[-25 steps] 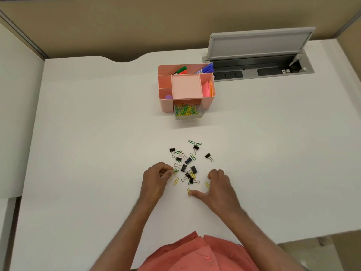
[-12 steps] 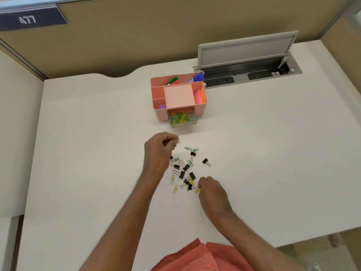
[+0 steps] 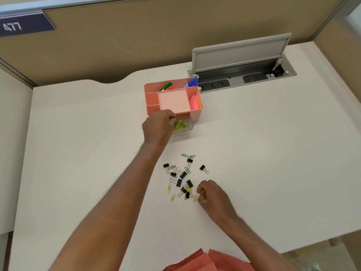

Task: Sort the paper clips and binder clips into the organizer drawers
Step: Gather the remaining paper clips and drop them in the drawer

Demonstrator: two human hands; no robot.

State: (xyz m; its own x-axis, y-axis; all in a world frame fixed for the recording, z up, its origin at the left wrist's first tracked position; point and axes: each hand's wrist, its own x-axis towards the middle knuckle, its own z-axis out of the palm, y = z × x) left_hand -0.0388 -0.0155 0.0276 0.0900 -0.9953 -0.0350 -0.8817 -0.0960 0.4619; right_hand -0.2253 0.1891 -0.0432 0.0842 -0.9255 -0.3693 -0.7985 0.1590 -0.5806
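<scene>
reaching over the open clear drawer (image 3: pixel 184 127) of the pink organizer (image 3: pixel 196 114): left hand (image 3: pixel 158 127), fingertips pinched together just above the green and yellow paper clips (image 3: pixel 181 125) in the drawer; whether a clip sits between them cannot be told. right hand (image 3: pixel 212 193) on the white desk (image 3: pixel 273 153), fingers curled, thumb and forefinger closed on a yellow paper clip (image 3: pixel 195 198). just left of those fingers: loose pile of black binder clips (image 3: pixel 183 174) and coloured paper clips.
</scene>
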